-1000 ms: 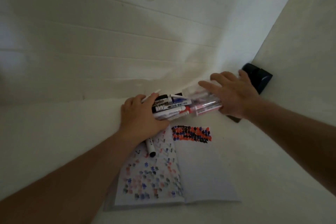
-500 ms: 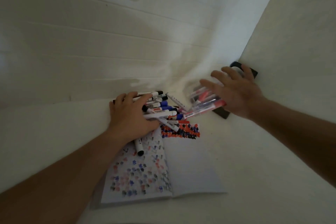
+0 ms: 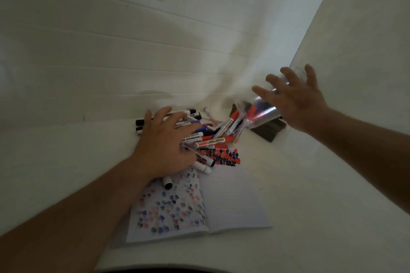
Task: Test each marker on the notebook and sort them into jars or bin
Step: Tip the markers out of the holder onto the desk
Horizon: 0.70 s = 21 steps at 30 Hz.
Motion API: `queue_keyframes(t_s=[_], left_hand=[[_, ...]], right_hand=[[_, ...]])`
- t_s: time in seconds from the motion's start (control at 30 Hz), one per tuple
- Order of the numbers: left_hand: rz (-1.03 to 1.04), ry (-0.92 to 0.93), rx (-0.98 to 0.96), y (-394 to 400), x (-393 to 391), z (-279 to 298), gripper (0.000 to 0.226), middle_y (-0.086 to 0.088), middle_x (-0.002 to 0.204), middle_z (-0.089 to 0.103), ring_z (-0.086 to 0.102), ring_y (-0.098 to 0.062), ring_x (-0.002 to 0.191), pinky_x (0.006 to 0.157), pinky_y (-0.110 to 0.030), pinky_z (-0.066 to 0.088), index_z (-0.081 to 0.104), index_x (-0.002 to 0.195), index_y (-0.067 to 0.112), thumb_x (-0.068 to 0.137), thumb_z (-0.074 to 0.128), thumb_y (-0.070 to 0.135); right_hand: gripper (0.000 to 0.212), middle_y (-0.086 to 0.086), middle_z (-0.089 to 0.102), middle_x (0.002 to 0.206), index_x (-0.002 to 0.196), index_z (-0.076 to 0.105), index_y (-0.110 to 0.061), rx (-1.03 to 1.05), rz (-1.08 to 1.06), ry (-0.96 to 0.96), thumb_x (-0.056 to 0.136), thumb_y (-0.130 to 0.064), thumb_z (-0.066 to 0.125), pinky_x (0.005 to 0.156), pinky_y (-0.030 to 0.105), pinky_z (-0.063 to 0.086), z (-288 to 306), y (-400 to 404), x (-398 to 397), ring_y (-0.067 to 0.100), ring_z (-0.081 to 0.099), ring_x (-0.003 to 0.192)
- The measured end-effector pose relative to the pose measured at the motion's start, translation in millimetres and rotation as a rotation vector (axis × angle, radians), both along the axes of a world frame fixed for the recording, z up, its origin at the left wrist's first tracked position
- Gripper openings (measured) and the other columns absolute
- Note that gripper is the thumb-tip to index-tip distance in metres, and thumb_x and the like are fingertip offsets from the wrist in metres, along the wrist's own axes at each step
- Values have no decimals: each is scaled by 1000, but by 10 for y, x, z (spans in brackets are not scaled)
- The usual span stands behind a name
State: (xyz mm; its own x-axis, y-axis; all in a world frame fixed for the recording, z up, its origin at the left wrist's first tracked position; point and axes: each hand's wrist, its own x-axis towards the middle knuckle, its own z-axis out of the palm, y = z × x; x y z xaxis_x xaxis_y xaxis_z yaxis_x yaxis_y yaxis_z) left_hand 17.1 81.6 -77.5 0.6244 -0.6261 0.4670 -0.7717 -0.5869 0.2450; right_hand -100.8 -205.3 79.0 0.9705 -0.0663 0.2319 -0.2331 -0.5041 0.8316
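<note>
Tipping jar (image 3: 264, 113) higher, right hand (image 3: 297, 104) gripping it | markers (image 3: 213, 137) spilled further | left hand (image 3: 164, 148) fingers flat on pile

- A white marker (image 3: 192, 138) with a red cap, lying in the pile by the left hand (image 3: 165, 146), carries black print that looks like "WHITEBOARD".
- The red label on another red-capped marker (image 3: 214, 141) bears lettering too blurred to read.
- The other markers' print cannot be read.

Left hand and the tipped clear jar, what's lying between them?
In the head view, a loose pile of markers spills from the jar in the right hand toward the left hand.
</note>
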Motion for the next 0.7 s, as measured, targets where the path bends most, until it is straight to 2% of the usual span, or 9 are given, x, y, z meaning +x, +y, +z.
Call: queue_keyframes(t_s=[0.13,0.3,0.43,0.57,0.7], left_hand=[[-34,4,-13,-5,12,-55,68,16,155,41,20,-26,151,120,-65,11,53,137,56,74,42,78],[-27,-43,-2,-23,67,-101,64,10,148,52,33,-27,145,116,-62,23,57,136,52,80,39,78],[-24,-39,-3,-27,81,-116,67,6,146,56,37,-27,141,116,-58,24,61,135,49,79,37,79],[-26,-35,-22,-21,94,-131,64,7,146,56,38,-26,141,117,-55,23,63,132,50,80,38,77],[-36,-3,-55,-10,87,-140,64,7,145,57,38,-27,141,119,-51,22,66,130,47,79,40,75]], right_hand=[[114,3,18,167,161,5,-45,-8,-5,-13,79,-37,82,119,71,13,-4,-129,-98,38,16,154],[116,2,25,161,159,13,-46,-31,-32,-75,70,-35,86,116,71,17,78,-317,-302,37,20,149],[91,5,42,153,157,33,-39,55,18,-217,79,-23,78,112,73,22,79,-490,-547,40,31,143],[112,8,41,155,155,42,-33,171,56,-408,57,-22,95,111,68,21,39,-625,-933,40,34,144],[119,6,38,157,158,33,-33,367,11,-511,57,-40,98,111,72,24,-107,-730,-1269,38,34,145]])
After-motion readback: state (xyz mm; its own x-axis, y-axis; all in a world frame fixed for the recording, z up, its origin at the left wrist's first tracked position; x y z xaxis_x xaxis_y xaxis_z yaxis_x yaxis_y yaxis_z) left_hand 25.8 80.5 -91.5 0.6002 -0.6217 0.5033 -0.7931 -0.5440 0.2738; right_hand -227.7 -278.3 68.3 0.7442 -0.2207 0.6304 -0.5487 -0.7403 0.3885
